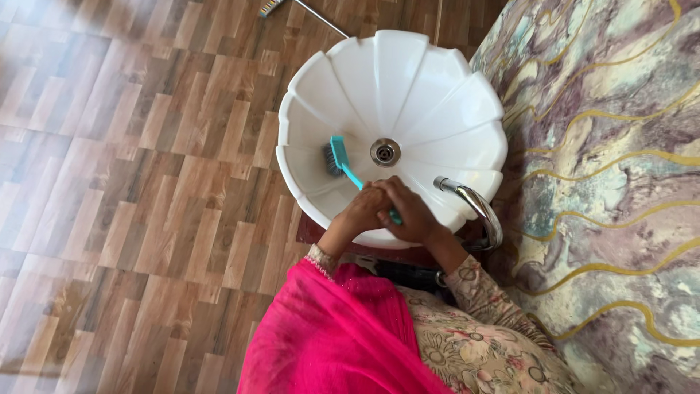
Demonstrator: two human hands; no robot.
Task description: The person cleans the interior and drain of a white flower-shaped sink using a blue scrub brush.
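A teal scrub brush (339, 157) with dark bristles lies against the inner wall of a white scalloped basin (445, 109), left of the metal drain (385, 152). Its thin handle runs down to the basin's near rim, where both my hands close around it. My left hand (362, 210) grips the handle from the left. My right hand (410, 211) wraps over it from the right, and the handle's end pokes out between the fingers. A pink scarf (335, 335) and my floral sleeves fill the bottom of the view.
A chrome tap (477, 210) curves over the basin's rim just right of my right hand. A marbled wall (612, 182) with gold veins takes up the right side. Wood-pattern floor (131, 182) spreads left, with a long-handled tool (306, 11) at the top edge.
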